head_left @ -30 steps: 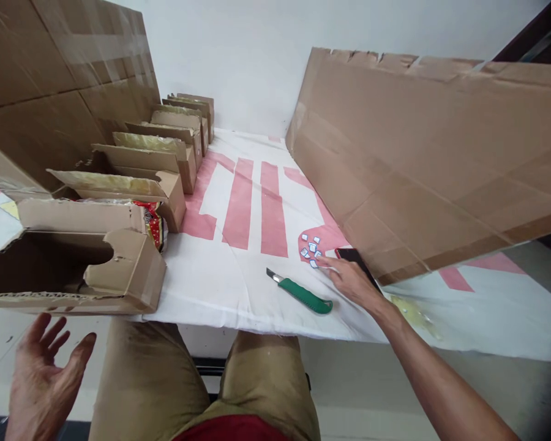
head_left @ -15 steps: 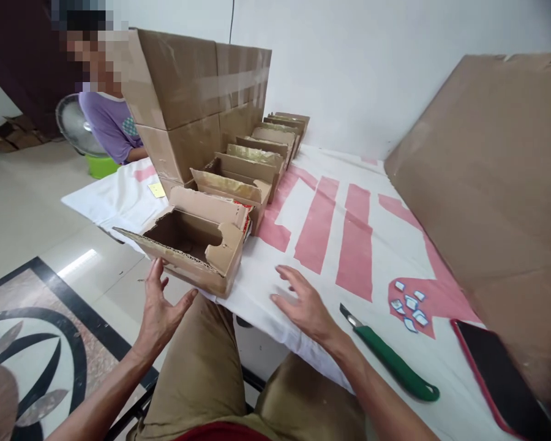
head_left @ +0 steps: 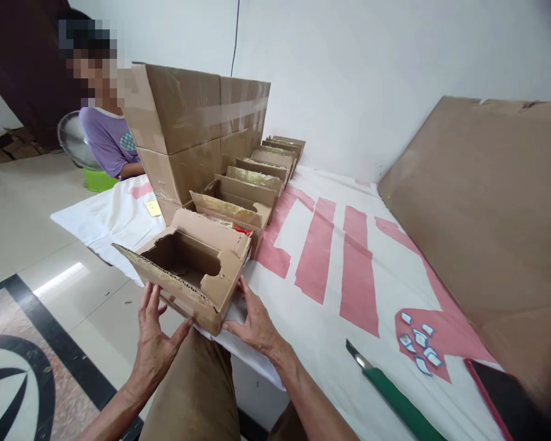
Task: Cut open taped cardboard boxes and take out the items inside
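Both hands flat-open, bracketing empty box (head_left: 190, 269) at near table edge: left hand (head_left: 153, 343) on near wall, right hand (head_left: 252, 318) on right end. Step, judged: taking hold. Next needs firm two-sided squeeze before lifting.

You are in a home room used as a small packing workshop. A desk (head_left: 330, 257) under a white and red cloth carries a row of open cardboard boxes (head_left: 252, 177), stacked taped cartons (head_left: 197, 122) and a green utility knife (head_left: 395, 398); the patterned tile floor (head_left: 22, 318) suggests a house.
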Demonstrator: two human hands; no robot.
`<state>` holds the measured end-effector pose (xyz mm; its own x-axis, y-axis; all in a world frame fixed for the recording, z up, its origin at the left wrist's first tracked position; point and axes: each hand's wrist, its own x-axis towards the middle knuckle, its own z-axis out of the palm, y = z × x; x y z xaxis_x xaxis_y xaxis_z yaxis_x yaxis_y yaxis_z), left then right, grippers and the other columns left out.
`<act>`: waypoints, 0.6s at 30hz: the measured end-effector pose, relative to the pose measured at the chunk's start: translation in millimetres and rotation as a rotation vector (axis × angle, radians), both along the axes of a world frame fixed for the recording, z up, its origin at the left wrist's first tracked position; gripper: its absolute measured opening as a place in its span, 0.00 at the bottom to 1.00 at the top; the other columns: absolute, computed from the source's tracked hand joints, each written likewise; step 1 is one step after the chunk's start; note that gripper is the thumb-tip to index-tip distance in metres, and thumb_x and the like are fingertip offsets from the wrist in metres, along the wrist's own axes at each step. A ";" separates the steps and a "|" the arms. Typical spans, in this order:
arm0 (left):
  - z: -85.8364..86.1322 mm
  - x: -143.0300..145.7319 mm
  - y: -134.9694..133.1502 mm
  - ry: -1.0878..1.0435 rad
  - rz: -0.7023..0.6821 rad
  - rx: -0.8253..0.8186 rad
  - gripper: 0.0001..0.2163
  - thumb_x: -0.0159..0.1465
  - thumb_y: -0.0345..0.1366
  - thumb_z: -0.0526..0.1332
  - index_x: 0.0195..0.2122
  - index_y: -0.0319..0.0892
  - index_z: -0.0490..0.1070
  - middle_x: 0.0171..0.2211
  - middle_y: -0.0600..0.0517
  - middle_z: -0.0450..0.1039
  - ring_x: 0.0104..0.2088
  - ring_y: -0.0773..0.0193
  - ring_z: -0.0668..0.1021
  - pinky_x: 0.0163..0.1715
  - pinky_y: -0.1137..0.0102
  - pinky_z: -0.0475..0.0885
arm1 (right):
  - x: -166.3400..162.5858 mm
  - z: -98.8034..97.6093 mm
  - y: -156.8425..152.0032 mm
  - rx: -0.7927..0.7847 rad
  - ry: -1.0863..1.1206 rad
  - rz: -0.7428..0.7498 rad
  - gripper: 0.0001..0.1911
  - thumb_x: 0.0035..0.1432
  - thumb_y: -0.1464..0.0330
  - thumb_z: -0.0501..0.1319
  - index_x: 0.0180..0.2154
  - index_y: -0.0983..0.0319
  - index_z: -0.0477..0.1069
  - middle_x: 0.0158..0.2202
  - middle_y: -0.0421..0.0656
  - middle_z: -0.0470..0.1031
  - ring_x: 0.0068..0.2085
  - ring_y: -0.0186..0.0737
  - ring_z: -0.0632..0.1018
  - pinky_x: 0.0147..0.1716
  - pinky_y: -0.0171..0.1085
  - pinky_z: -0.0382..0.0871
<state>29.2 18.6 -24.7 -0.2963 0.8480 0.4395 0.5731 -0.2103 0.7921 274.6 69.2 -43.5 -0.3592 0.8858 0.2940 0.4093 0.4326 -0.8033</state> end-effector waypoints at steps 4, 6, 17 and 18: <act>-0.6 2.6 6.9 0.030 0.013 -0.004 0.47 0.58 0.49 0.72 0.74 0.56 0.47 0.75 0.39 0.44 0.72 0.37 0.57 0.58 0.40 0.72 | 2.2 9.0 2.9 -0.046 -0.024 0.026 0.58 0.55 0.65 0.71 0.75 0.54 0.36 0.73 0.55 0.57 0.70 0.60 0.64 0.66 0.62 0.60; -0.8 2.9 12.7 0.040 0.011 -0.005 0.47 0.58 0.49 0.71 0.74 0.56 0.46 0.75 0.39 0.44 0.72 0.37 0.57 0.58 0.39 0.72 | 1.9 9.4 4.5 -0.050 -0.012 0.012 0.57 0.56 0.67 0.69 0.75 0.53 0.36 0.74 0.54 0.55 0.71 0.59 0.62 0.67 0.62 0.59; -3.3 15.2 33.7 -0.007 -0.041 0.017 0.47 0.58 0.48 0.71 0.74 0.58 0.46 0.75 0.41 0.43 0.73 0.39 0.57 0.55 0.46 0.77 | -1.7 -12.9 4.8 -0.035 0.091 -0.108 0.50 0.55 0.72 0.65 0.74 0.53 0.46 0.73 0.50 0.57 0.71 0.56 0.63 0.65 0.56 0.67; -3.3 14.0 32.9 -0.012 -0.052 0.007 0.47 0.58 0.48 0.72 0.74 0.58 0.46 0.75 0.41 0.44 0.72 0.39 0.58 0.54 0.47 0.78 | -1.5 -12.5 4.8 -0.037 0.089 -0.100 0.50 0.55 0.72 0.66 0.74 0.54 0.47 0.73 0.51 0.56 0.71 0.56 0.62 0.65 0.56 0.66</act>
<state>43.2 51.5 -28.0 -0.2570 0.8593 0.4422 0.5513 -0.2455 0.7974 273.1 74.0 -56.0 -0.2424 0.9267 0.2870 0.3749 0.3624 -0.8533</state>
